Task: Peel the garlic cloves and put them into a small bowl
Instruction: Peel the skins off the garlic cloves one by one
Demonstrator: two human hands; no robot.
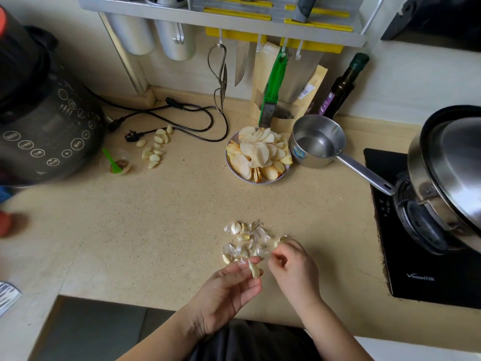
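I am looking down on a speckled beige counter (161,230) that fills most of my view, with a wall rack of knives and scissors above it. A big dark blender base (44,121) takes the far left corner, and a black cooktop (416,269) with a steel wok (453,168) closes off the right side. Between them, toward the back, stand one small steel saucepan (318,142) with its handle reaching toward the wok, one plate of sliced apple (257,156) just beside it, and one dark bottle (343,84) against the wall.

My left hand (226,293) is near the front edge, palm up, fingers curled loosely, pinching one garlic clove (254,268) between thumb and fingertips. My right hand (294,267) sits just beside it, fingers curled in; it seems to pinch a scrap of skin, though I cannot tell for sure.

Just beyond both hands lies a loose heap of papery skins and unpeeled cloves (244,241); too jumbled for me to count. Well apart, back left by the blender, lie about a dozen peeled cloves (156,148) on the bare counter, next to one small clear cup (118,164) with a green spoon in it and a coiled black power cord (182,118).

The middle of the counter lies open between the heap and the plate.
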